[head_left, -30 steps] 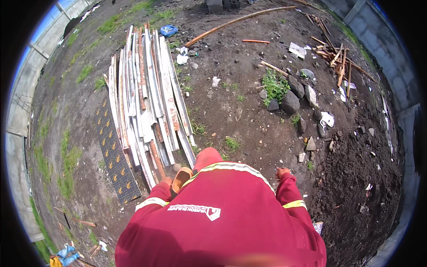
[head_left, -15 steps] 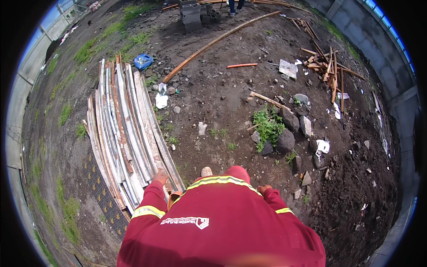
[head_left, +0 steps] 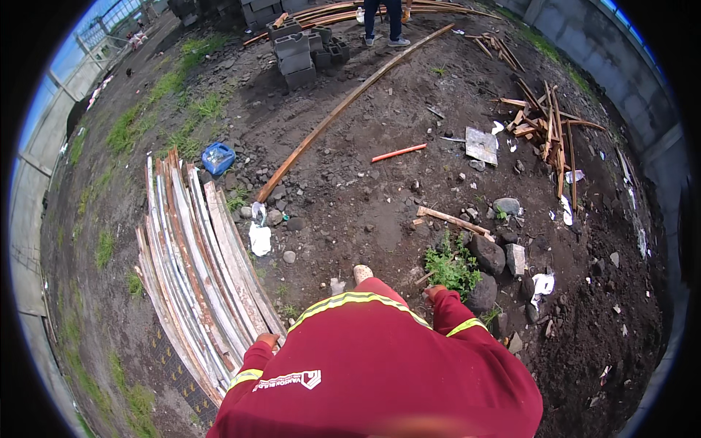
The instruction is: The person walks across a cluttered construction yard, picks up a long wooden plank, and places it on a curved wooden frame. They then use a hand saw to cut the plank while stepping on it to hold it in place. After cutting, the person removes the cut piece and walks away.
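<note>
My left hand (head_left: 269, 339) hangs at my side, near the lower right edge of a stack of long, weathered boards (head_left: 197, 263). Its fingers are too small and too hidden to read. My right hand (head_left: 436, 290) shows just past the red sleeve, close to a leafy green plant (head_left: 453, 266) among dark stones (head_left: 487, 254). Whether it is curled around anything I cannot tell. Both sleeves and the red top carry yellow reflective bands. The tip of one shoe (head_left: 362, 273) shows on the dirt ahead of me.
A long plank (head_left: 350, 102) lies diagonally across the ground ahead. Concrete blocks (head_left: 293, 57) and a standing person (head_left: 385, 20) are beyond it. Left stands a blue container (head_left: 218, 158); right, a pile of scrap wood (head_left: 551, 131). An orange-red bar (head_left: 399, 152) lies mid-ground.
I have moved forward, so the boards, plank and stones sit lower and nearer in view. More of the person and the blocks now shows. My right hand has swung further forward.
</note>
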`<control>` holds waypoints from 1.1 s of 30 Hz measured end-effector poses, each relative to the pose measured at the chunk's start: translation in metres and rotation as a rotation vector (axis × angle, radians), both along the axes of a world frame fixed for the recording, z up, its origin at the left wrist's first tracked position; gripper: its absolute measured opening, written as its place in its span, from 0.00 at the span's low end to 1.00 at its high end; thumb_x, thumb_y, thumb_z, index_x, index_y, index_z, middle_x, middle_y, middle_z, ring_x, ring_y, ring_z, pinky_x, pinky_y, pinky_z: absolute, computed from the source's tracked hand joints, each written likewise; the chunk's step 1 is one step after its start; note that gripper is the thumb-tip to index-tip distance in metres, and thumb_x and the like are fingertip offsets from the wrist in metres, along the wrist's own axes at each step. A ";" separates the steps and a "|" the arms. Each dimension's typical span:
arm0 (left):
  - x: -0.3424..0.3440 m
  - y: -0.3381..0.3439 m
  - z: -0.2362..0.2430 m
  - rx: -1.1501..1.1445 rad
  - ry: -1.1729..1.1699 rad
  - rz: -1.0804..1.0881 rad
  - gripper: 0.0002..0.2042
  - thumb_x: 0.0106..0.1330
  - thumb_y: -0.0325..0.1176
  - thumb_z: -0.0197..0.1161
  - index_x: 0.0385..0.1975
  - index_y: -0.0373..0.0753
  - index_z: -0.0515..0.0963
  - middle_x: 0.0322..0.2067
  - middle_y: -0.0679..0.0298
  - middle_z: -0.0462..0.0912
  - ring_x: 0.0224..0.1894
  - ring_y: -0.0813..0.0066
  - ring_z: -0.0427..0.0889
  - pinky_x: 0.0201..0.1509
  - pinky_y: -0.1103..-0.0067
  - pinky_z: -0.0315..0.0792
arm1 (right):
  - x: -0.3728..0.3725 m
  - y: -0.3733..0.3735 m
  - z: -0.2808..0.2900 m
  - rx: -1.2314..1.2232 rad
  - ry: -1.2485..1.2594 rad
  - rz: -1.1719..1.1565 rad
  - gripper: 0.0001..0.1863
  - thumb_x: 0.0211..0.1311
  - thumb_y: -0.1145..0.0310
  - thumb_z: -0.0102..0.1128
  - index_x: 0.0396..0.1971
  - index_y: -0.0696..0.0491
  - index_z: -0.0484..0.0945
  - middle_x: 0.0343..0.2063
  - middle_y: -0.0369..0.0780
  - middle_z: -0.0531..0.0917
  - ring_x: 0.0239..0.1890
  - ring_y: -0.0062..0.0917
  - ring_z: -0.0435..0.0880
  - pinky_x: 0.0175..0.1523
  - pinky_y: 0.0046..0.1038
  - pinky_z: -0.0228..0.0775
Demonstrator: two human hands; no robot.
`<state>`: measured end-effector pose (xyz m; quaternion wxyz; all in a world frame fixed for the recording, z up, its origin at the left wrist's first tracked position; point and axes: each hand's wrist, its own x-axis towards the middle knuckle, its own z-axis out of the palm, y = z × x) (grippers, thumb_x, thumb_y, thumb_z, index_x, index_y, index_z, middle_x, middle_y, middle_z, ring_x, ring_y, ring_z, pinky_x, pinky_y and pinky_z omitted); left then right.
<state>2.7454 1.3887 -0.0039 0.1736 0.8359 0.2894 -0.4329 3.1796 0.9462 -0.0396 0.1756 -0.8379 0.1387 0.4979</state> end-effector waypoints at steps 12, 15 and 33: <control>0.118 0.107 0.000 -0.061 -0.226 0.421 0.17 0.60 0.44 0.44 0.27 0.40 0.79 0.31 0.52 0.79 0.36 0.56 0.79 0.41 0.65 0.71 | 0.248 0.298 0.147 0.422 -0.368 0.129 0.18 0.58 0.61 0.52 0.45 0.55 0.72 0.25 0.38 0.79 0.20 0.21 0.76 0.21 0.26 0.68; 0.144 0.154 -0.023 -0.153 -0.163 0.729 0.19 0.60 0.46 0.45 0.27 0.39 0.79 0.32 0.52 0.80 0.38 0.56 0.78 0.43 0.66 0.69 | 0.222 0.325 0.116 0.370 -0.250 0.100 0.18 0.58 0.60 0.52 0.45 0.55 0.72 0.27 0.39 0.79 0.20 0.22 0.75 0.21 0.26 0.68; 0.420 0.452 0.010 0.194 -0.398 0.786 0.32 0.46 0.41 0.68 0.52 0.39 0.63 0.48 0.46 0.69 0.51 0.51 0.69 0.53 0.68 0.65 | 0.283 0.433 0.085 0.018 0.026 0.271 0.20 0.56 0.56 0.54 0.44 0.54 0.74 0.29 0.39 0.81 0.27 0.26 0.80 0.27 0.31 0.75</control>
